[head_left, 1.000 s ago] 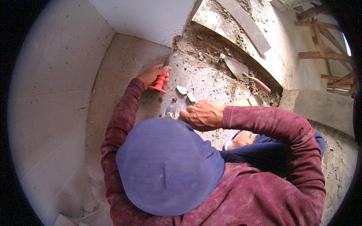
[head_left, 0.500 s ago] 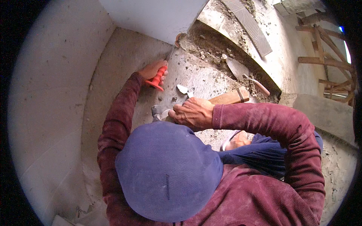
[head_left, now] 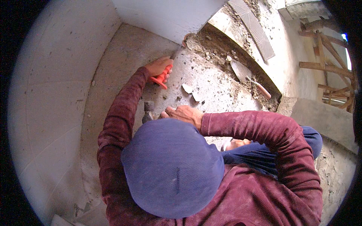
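Observation:
My left hand (head_left: 159, 67) is wrapped round the orange guarded grip of a chisel (head_left: 161, 80), whose metal shank (head_left: 174, 55) points toward the lower corner of a white wall panel. My right hand (head_left: 183, 114) is closed round a hammer, just above the blue cap. The dark steel hammer head (head_left: 149, 106) shows left of my fingers, below the chisel and apart from it. My forearm and the cap hide most of its handle. Between the two hands, on the dusty floor, lie pale broken shards (head_left: 187, 88).
A trowel (head_left: 240, 71) with a pinkish handle rests in a rubble-filled channel (head_left: 215, 47) at the right. Beyond it lies a ridged grey strip (head_left: 254, 32). A tall pale wall (head_left: 56, 94) rises on the left; wooden framing (head_left: 326, 64) stands far right.
The hammer has turned in my right hand: its head is farther left, and its wooden handle end has gone from sight. My left hand keeps its hold on the chisel. The whole view has shifted slightly.

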A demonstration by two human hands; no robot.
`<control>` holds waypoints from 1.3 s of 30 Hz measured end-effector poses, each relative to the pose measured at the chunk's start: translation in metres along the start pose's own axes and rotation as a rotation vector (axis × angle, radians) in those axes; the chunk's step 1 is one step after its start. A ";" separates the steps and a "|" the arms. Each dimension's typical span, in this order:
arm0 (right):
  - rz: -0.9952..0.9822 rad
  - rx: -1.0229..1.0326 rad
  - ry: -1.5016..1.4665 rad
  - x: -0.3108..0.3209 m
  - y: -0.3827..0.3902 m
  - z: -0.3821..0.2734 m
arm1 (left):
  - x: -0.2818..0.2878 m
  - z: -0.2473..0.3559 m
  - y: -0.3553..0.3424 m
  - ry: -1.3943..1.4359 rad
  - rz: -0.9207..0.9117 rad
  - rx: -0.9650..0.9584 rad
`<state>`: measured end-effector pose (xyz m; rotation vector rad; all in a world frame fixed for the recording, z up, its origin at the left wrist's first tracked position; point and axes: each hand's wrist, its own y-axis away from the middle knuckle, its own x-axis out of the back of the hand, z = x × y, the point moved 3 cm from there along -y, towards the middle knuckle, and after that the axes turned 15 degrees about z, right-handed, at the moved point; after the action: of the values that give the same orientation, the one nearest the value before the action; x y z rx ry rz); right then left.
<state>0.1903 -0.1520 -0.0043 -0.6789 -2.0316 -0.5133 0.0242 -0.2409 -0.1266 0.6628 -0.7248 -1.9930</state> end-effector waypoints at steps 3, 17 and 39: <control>0.073 0.065 0.008 -0.001 0.003 -0.003 | 0.003 -0.004 -0.002 -0.013 -0.028 -0.013; 0.182 -0.109 -0.011 0.005 -0.010 0.002 | 0.005 -0.012 -0.014 -0.020 0.006 0.038; 0.076 -0.285 -0.089 -0.010 -0.004 0.015 | -0.004 -0.010 -0.011 0.011 -0.021 0.007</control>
<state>0.1830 -0.1484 -0.0213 -0.9605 -2.0259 -0.7478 0.0270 -0.2347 -0.1412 0.6884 -0.7214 -2.0053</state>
